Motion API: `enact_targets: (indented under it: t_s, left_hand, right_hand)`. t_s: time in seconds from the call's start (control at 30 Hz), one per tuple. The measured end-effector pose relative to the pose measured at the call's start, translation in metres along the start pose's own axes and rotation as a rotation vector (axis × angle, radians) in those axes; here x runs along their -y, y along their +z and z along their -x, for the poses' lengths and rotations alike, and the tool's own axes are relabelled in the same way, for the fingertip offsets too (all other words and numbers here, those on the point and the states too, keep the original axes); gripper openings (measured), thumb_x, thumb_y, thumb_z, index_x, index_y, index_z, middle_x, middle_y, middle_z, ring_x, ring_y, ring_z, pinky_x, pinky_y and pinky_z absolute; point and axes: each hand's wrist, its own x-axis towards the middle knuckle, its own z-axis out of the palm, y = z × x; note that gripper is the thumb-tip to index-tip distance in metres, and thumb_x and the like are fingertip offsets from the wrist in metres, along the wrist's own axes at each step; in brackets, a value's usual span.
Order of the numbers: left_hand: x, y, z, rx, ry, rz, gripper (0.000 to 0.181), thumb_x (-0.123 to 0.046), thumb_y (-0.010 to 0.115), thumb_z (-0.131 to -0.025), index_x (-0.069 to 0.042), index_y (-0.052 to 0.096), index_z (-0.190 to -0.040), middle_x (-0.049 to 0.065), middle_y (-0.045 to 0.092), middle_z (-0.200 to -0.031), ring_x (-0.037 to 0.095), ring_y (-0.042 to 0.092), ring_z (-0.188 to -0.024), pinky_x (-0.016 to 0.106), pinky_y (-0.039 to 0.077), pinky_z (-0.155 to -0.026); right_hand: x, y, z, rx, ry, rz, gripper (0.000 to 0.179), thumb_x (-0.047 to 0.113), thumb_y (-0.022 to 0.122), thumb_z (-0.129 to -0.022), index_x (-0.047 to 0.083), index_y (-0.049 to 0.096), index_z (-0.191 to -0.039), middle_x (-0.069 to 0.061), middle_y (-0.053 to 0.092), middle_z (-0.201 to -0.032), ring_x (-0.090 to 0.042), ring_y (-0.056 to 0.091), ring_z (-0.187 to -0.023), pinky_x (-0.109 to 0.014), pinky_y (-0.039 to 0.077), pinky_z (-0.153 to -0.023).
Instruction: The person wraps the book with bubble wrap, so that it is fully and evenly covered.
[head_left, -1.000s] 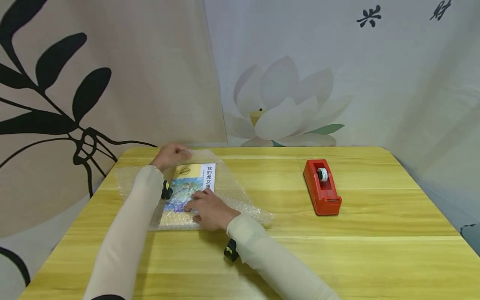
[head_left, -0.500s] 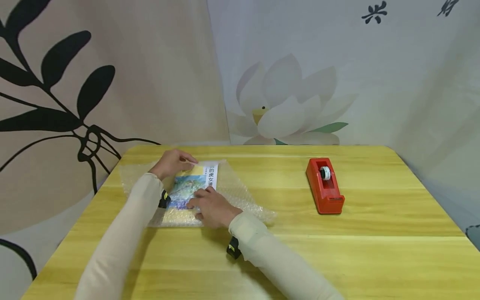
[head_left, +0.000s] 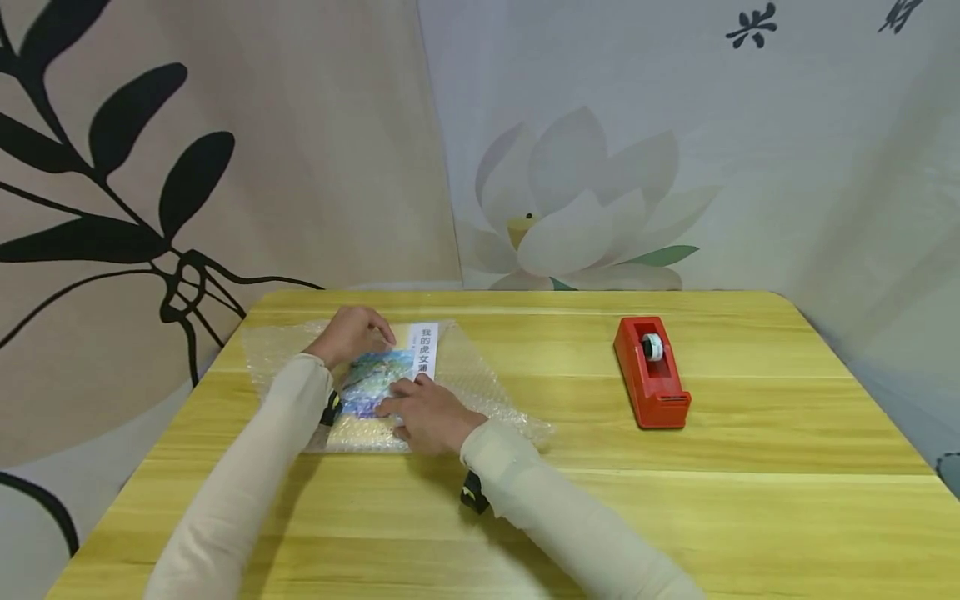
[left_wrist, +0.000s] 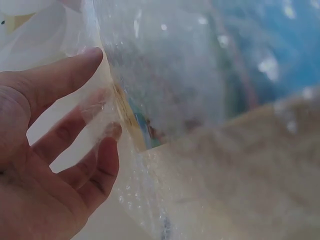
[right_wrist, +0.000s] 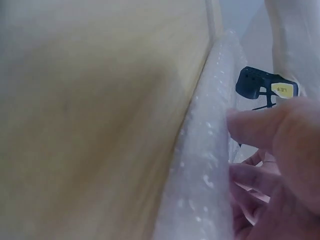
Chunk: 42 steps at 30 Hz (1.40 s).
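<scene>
A book (head_left: 378, 375) with a blue and yellow cover and a white title strip lies under clear bubble wrap (head_left: 476, 375) on the left half of the table. My left hand (head_left: 348, 333) is at the book's far left corner. In the left wrist view its thumb touches the front of the wrap's edge, and curled fingers (left_wrist: 107, 160) show behind the film. My right hand (head_left: 427, 417) rests on the book's near right part, fingers spread and pressing the wrap. The right wrist view has the wrap's folded near edge (right_wrist: 197, 175) beside that thumb.
A red tape dispenser (head_left: 651, 383) with a roll of tape (head_left: 652, 347) stands to the right on the wooden table (head_left: 750, 517). A printed curtain (head_left: 600, 83) hangs behind the table's far edge. Small black cameras are strapped at both wrists.
The wrap's far edge, raised in my left hand a second ago, has come down over the book. My left hand has shifted nearer and slightly right; the right hand stays on the book.
</scene>
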Motion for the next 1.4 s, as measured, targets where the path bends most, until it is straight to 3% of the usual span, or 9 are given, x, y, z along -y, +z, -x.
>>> enact_targets:
  t_s: [0.27, 0.47, 0.6, 0.83, 1.03, 1.23, 1.4]
  left_hand:
    - [0.000, -0.006, 0.006, 0.087, -0.032, 0.006, 0.008, -0.009, 0.076, -0.088, -0.011, 0.081, -0.094, 0.017, 0.068, -0.130, 0.041, 0.057, -0.125, 0.058, 0.048, -0.104]
    - [0.000, -0.008, 0.007, 0.157, -0.013, -0.030, 0.013, -0.011, 0.081, -0.083, -0.010, 0.081, -0.096, 0.018, 0.061, -0.140, 0.045, 0.051, -0.134, 0.058, 0.045, -0.108]
    - [0.001, -0.009, 0.007, 0.151, 0.002, -0.047, 0.010, -0.010, 0.081, -0.082, -0.011, 0.082, -0.093, 0.017, 0.062, -0.140, 0.045, 0.049, -0.135, 0.058, 0.045, -0.108]
    - [0.000, -0.009, 0.007, 0.142, 0.003, -0.090, 0.011, -0.010, 0.082, -0.080, -0.013, 0.081, -0.091, 0.014, 0.063, -0.139, 0.045, 0.049, -0.136, 0.063, 0.036, -0.114]
    - [0.000, -0.010, 0.009, 0.138, -0.016, -0.086, 0.014, -0.008, 0.083, -0.079, -0.014, 0.081, -0.092, 0.013, 0.063, -0.138, 0.045, 0.051, -0.135, 0.063, 0.036, -0.114]
    - [-0.002, -0.009, 0.009, 0.132, -0.008, -0.098, 0.013, -0.007, 0.083, -0.079, -0.013, 0.081, -0.090, 0.013, 0.065, -0.136, 0.045, 0.052, -0.133, 0.063, 0.035, -0.114]
    - [-0.002, -0.007, 0.009, 0.121, -0.003, -0.094, 0.011, -0.008, 0.082, -0.080, -0.012, 0.081, -0.090, 0.014, 0.065, -0.135, 0.045, 0.053, -0.132, 0.063, 0.035, -0.114]
  right_hand:
    - [-0.001, -0.005, -0.003, 0.027, -0.023, -0.006, 0.038, 0.031, 0.061, -0.100, 0.029, 0.060, -0.138, 0.002, 0.054, -0.150, -0.014, 0.045, -0.141, -0.028, 0.032, -0.119]
    - [-0.005, -0.008, -0.005, 0.013, -0.010, -0.056, 0.039, 0.029, 0.069, -0.096, 0.029, 0.063, -0.134, 0.002, 0.056, -0.145, -0.016, 0.047, -0.136, -0.030, 0.034, -0.118]
    - [-0.008, -0.010, -0.007, 0.002, 0.027, -0.107, 0.045, 0.030, 0.073, -0.092, 0.027, 0.062, -0.135, -0.004, 0.049, -0.152, -0.021, 0.042, -0.142, -0.036, 0.034, -0.121]
    - [-0.011, -0.011, -0.010, 0.024, 0.170, -0.152, 0.072, 0.044, 0.076, -0.086, 0.024, 0.048, -0.149, -0.013, 0.025, -0.167, -0.030, 0.027, -0.152, -0.040, 0.038, -0.120]
    - [-0.012, -0.011, -0.013, 0.076, 0.238, -0.205, 0.086, 0.050, 0.075, -0.085, 0.026, 0.035, -0.157, -0.015, 0.007, -0.170, -0.033, 0.009, -0.158, -0.048, 0.028, -0.124]
    - [-0.015, -0.010, -0.014, 0.127, 0.263, -0.261, 0.088, 0.050, 0.075, -0.085, 0.025, 0.033, -0.158, -0.015, 0.006, -0.170, -0.030, 0.000, -0.159, -0.047, 0.018, -0.128]
    - [-0.017, -0.011, -0.015, 0.146, 0.268, -0.240, 0.087, 0.051, 0.075, -0.086, 0.026, 0.033, -0.158, -0.013, 0.009, -0.170, -0.029, -0.002, -0.159, -0.048, 0.019, -0.127]
